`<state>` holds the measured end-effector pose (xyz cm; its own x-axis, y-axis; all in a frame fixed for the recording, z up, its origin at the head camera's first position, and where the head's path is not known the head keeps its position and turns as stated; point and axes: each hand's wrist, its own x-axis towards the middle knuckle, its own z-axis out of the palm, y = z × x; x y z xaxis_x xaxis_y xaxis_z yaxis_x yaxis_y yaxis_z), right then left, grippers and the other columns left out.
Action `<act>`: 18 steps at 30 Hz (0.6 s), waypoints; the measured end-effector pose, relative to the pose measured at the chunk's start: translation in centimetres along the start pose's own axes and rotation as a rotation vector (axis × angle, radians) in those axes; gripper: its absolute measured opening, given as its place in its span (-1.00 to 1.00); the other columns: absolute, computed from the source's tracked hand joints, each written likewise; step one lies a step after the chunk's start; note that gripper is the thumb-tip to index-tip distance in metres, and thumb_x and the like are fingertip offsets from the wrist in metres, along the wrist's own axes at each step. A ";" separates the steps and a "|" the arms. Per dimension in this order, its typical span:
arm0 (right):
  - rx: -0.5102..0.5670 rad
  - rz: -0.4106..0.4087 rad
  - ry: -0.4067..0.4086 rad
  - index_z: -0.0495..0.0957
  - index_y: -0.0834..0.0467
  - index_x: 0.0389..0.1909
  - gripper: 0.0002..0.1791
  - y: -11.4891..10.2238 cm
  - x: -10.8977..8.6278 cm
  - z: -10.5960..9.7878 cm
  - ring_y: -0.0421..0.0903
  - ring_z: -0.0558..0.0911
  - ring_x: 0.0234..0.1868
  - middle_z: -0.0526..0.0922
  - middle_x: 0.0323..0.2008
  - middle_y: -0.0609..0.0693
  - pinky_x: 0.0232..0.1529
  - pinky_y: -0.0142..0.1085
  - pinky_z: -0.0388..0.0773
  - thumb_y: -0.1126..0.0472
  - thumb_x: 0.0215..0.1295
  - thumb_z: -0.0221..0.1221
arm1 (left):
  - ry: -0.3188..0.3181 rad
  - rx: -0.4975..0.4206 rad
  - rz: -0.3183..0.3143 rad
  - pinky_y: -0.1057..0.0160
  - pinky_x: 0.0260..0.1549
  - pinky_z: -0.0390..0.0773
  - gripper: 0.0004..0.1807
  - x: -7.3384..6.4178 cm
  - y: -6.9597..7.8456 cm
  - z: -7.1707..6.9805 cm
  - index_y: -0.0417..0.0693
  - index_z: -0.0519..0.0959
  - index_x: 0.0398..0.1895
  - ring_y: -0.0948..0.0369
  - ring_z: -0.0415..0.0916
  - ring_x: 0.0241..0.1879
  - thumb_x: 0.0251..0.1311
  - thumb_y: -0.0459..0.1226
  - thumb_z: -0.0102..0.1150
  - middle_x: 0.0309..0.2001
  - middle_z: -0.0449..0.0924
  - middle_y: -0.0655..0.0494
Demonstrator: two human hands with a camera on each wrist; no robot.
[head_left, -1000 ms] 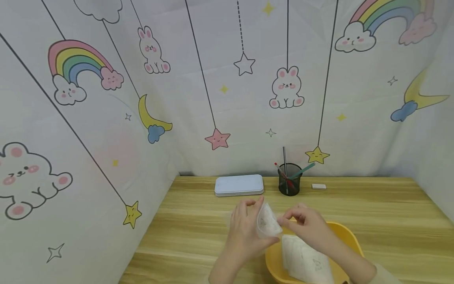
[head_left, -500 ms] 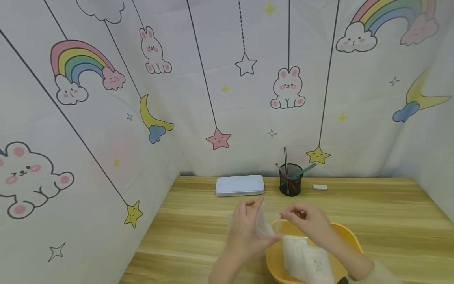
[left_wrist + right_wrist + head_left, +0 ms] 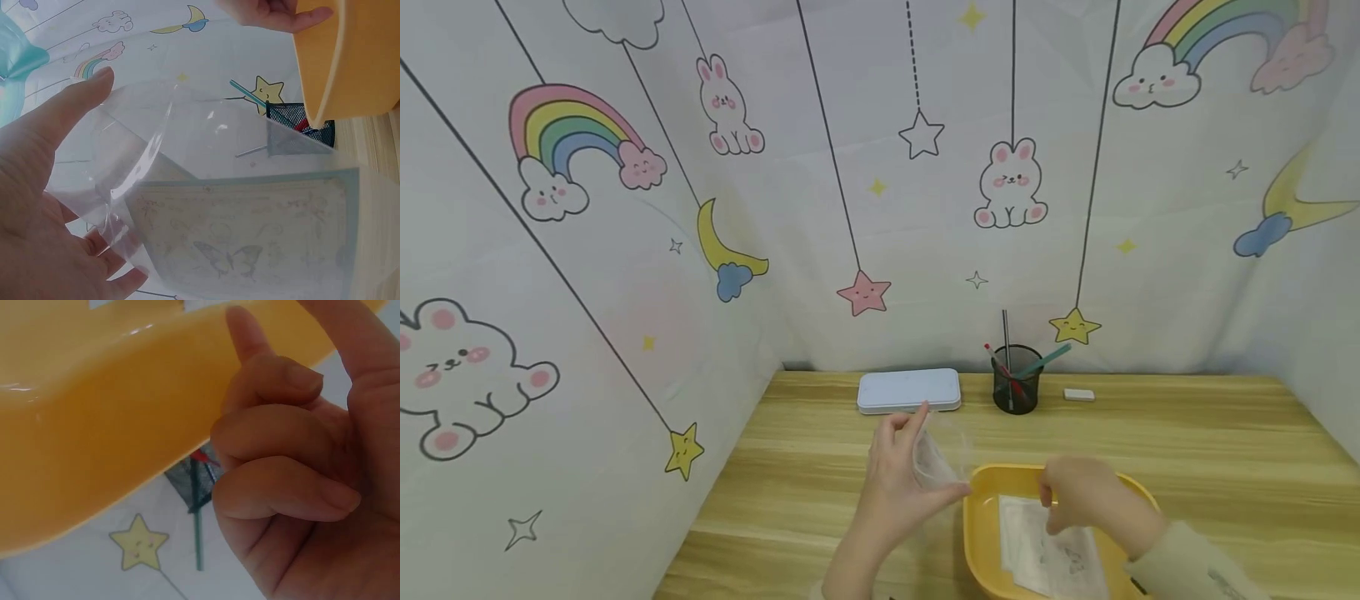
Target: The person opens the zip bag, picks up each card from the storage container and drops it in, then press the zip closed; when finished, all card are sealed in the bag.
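My left hand (image 3: 891, 475) holds a clear plastic bag (image 3: 144, 150) by its mouth, which gapes between thumb and fingers. Inside the bag a pale printed card (image 3: 231, 244) with a butterfly drawing and a grey-blue edge shows through the film. Over the yellow basin (image 3: 977, 525) reaches my right hand (image 3: 1086, 496), its fingertips close above several flat white printed pieces (image 3: 1022, 554). In the right wrist view, the index finger (image 3: 247, 331) and thumb stand apart with nothing seen between them; the other fingers are curled.
Along the table's back edge lie a white pencil case (image 3: 910, 387), a black mesh pen holder (image 3: 1017, 392) with pens in it, and a small white eraser (image 3: 1078, 394). A printed cloth curtain (image 3: 917, 225) hangs behind and at the sides.
My right hand has left the bag's mouth and moved right and down over the basin. The left hand has shifted slightly left with the bag. A white piece at the bag's mouth earlier has slid inside.
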<state>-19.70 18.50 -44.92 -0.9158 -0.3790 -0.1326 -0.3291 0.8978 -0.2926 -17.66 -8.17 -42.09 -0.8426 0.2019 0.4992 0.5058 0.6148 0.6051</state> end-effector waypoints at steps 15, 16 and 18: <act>-0.197 0.112 -0.110 0.46 0.11 -0.50 -0.47 0.5 0.1 2.6 -0.04 0.47 -0.45 0.46 -0.51 -0.02 -0.45 0.01 0.51 0.06 -0.55 0.54 | -0.035 0.007 -0.018 -0.02 0.10 0.28 0.17 -0.2 -0.1 0.1 0.21 0.20 0.45 0.18 0.19 0.14 -0.36 0.06 0.60 0.13 0.21 0.20; -0.195 0.113 -0.111 0.46 0.11 -0.50 -0.47 0.5 0.1 2.6 -0.04 0.47 -0.45 0.46 -0.50 -0.03 -0.45 0.00 0.50 0.06 -0.54 0.54 | -0.035 0.007 -0.015 -0.02 0.10 0.28 0.16 -0.2 -0.1 0.1 0.21 0.21 0.45 0.19 0.19 0.14 -0.36 0.06 0.60 0.13 0.21 0.20; -0.185 0.121 -0.119 0.45 0.11 -0.51 -0.47 0.6 0.1 2.6 -0.06 0.46 -0.46 0.44 -0.51 -0.03 -0.45 -0.02 0.49 0.05 -0.53 0.55 | -0.034 0.006 -0.009 -0.01 0.11 0.28 0.16 -0.2 -0.1 0.1 0.21 0.21 0.45 0.19 0.18 0.14 -0.36 0.06 0.60 0.13 0.21 0.20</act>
<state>-19.39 18.37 -47.55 -0.9212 -0.2798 -0.2704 -0.2650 0.9600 -0.0904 -17.56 -8.17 -42.31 -0.8530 0.2216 0.4726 0.4970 0.6213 0.6058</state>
